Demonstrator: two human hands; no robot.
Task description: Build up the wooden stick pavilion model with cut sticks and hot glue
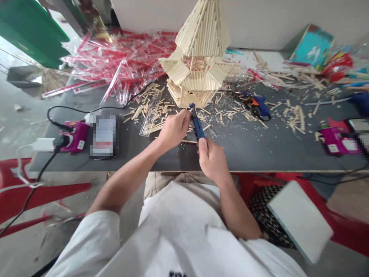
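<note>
My right hand is closed around a blue hand tool that looks like cutting pliers, its head pointing away from me. Close beside that head, my left hand pinches a thin wooden stick, whose short tip shows at the jaws. Just beyond both hands stands a pagoda-like model built of pale wooden sticks, with a tall cone roof over a flared lower tier. Another loose stick lies on the dark table under my hands.
Red-and-clear plastic wrappers heap at the back left. Stick offcuts litter the table. A blue glue gun lies right of the model. A phone and a purple power strip with cords are on the left.
</note>
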